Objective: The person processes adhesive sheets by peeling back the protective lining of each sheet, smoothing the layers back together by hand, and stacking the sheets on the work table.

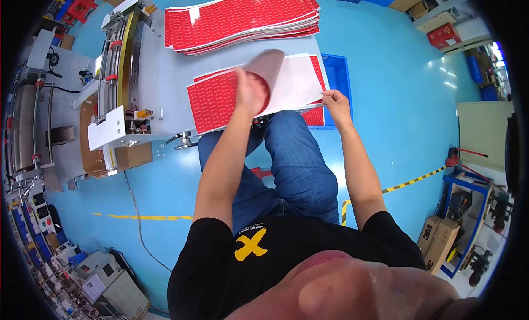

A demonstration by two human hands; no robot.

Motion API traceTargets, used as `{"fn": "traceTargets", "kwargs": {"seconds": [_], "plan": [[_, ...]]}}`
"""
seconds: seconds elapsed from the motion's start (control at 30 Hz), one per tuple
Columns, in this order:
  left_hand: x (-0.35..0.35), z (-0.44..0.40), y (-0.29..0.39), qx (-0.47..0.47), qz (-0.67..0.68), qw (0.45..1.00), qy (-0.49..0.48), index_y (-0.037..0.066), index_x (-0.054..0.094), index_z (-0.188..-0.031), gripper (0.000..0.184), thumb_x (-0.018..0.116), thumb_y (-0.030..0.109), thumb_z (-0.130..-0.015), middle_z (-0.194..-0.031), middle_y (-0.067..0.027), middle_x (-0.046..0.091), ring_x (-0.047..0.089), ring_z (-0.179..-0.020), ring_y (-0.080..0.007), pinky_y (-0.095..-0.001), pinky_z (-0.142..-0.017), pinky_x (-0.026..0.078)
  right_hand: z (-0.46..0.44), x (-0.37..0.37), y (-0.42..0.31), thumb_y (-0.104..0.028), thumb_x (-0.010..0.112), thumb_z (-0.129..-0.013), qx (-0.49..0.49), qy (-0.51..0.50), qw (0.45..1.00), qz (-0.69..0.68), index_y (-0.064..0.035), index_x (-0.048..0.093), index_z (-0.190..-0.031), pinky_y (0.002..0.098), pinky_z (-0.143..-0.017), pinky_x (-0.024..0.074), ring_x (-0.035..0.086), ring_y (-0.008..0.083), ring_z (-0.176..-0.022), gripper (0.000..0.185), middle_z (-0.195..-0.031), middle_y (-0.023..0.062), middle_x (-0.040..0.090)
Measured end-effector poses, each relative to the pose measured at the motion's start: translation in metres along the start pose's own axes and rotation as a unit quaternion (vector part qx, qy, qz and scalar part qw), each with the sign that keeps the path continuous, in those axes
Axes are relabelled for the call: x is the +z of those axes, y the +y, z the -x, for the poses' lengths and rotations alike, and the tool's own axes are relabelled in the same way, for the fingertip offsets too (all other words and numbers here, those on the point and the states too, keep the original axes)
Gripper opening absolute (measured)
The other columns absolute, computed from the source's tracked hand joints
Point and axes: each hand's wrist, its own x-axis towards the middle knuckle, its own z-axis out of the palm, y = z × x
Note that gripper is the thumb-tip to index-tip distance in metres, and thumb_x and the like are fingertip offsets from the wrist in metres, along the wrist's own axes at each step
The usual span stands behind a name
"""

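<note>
On the table in front of me lies a red printed sheet, its right part curled up and over in a grey-looking roll. My left hand rests against the inside of that curl, thumb apart. Its fingers are somewhat blurred and partly hidden. To the right a white sheet lies exposed, with red edges showing behind and beside it. My right hand pinches the right edge of the white sheet between thumb and fingers. I cannot tell whether the white and red layers are still joined under the curl.
A thick stack of red printed sheets lies farther back on the table. A roller machine stands at the left. Beyond the table's right edge is a blue bin on the floor. A cable runs across the floor at left.
</note>
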Motion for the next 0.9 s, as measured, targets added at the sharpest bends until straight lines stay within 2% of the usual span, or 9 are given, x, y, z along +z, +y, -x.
{"fn": "traceTargets", "kwargs": {"seconds": [0.1,0.13,0.23,0.3,0.37,0.43,0.6,0.7,0.9], "plan": [[0.024,0.005,-0.024,-0.054,-0.154,0.985,-0.051,-0.004,0.029,-0.148,0.094,0.021,0.073,-0.096,-0.15,-0.0198,0.04,0.037,-0.14,-0.0278,-0.0399,-0.118,0.022,0.009,-0.001,-0.008,-0.006,0.063,-0.087,0.002,0.024,1.0,0.014,0.0004,0.066,-0.104,0.0261,-0.074,0.0487,0.06,0.0116,-0.079,0.019,-0.088,0.004,0.066],[0.026,0.009,-0.028,-0.078,-0.284,0.954,-0.063,-0.001,0.031,-0.149,0.093,0.017,0.073,-0.095,-0.148,-0.0172,0.044,0.039,-0.139,-0.0275,-0.0409,-0.117,0.024,0.009,-0.004,-0.004,-0.006,0.063,-0.088,-0.013,0.048,0.999,0.017,0.0003,0.066,-0.106,0.0266,-0.075,0.0491,0.061,0.0122,-0.08,0.02,-0.089,0.0045,0.067],[0.013,0.033,-0.017,0.031,-0.502,0.858,-0.106,-0.001,0.054,-0.134,0.061,0.044,0.049,-0.102,-0.134,-0.0173,0.058,0.049,-0.131,-0.0288,-0.043,-0.113,0.031,0.012,-0.011,0.003,-0.007,0.062,-0.089,-0.06,0.106,0.992,0.035,0.0001,0.064,-0.11,0.0281,-0.078,0.0502,0.062,0.0143,-0.085,0.022,-0.096,0.0068,0.067],[0.001,0.057,0.004,0.128,-0.661,0.74,-0.02,-0.002,0.06,-0.125,0.046,0.057,0.033,-0.098,-0.128,-0.0208,0.062,0.053,-0.127,-0.0316,-0.0441,-0.111,0.035,0.02,-0.006,-0.011,-0.008,0.062,-0.09,-0.096,0.132,0.985,0.059,-0.0002,0.063,-0.113,0.0291,-0.08,0.0508,0.063,0.0162,-0.089,0.024,-0.104,0.0093,0.067],[-0.04,0.065,0.024,0.255,-0.782,0.568,0.032,0.002,0.058,-0.129,0.05,0.061,0.035,-0.092,-0.136,-0.0214,0.055,0.049,-0.13,-0.0377,-0.051,-0.111,0.032,0.028,0.02,-0.035,-0.01,0.064,-0.089,-0.194,0.05,0.971,0.129,-0.0005,0.06,-0.119,0.0342,-0.091,0.0496,0.062,0.0239,-0.104,0.031,-0.12,0.0141,0.062],[-0.061,0.073,0.032,0.245,-0.866,0.411,0.144,0.005,0.05,-0.14,0.058,0.057,0.041,-0.094,-0.148,-0.0231,0.042,0.036,-0.139,-0.0404,-0.0575,-0.114,0.024,0.015,0.057,-0.048,-0.016,0.066,-0.09,-0.353,-0.029,0.893,0.277,-0.0009,0.058,-0.125,0.0379,-0.103,0.0443,0.055,0.0319,-0.122,0.039,-0.133,0.0162,0.056],[-0.081,0.054,0.044,0.162,-0.911,0.359,0.123,0.01,0.036,-0.15,0.073,0.052,0.053,-0.094,-0.157,-0.0237,0.025,0.021,-0.146,-0.0424,-0.0609,-0.116,0.015,-0.023,0.134,-0.048,-0.048,0.053,-0.096,-0.387,-0.132,0.754,0.514,-0.0088,0.043,-0.145,0.0532,-0.117,0.0218,0.027,0.0336,-0.146,0.064,-0.157,0.0166,0.031],[-0.087,0.043,0.046,0.167,-0.91,0.364,0.103,0.013,0.037,-0.151,0.075,0.053,0.056,-0.092,-0.158,-0.024,0.025,0.02,-0.146,-0.0433,-0.0607,-0.116,0.015,-0.04,0.113,-0.038,-0.062,0.04,-0.095,-0.336,-0.125,0.737,0.573,-0.0145,0.032,-0.153,0.0572,-0.119,0.0108,0.018,0.0332,-0.149,0.075,-0.161,0.0157,0.022],[-0.085,0.049,0.063,0.166,-0.909,0.36,0.129,0.014,0.037,-0.151,0.079,0.056,0.061,-0.089,-0.157,-0.0261,0.024,0.02,-0.145,-0.0458,-0.0607,-0.115,0.017,-0.047,0.081,-0.028,-0.062,0.038,-0.097,-0.255,-0.046,0.757,0.6,-0.0146,0.028,-0.155,0.0553,-0.12,0.0071,0.014,0.0305,-0.151,0.076,-0.162,0.0136,0.019]]}}
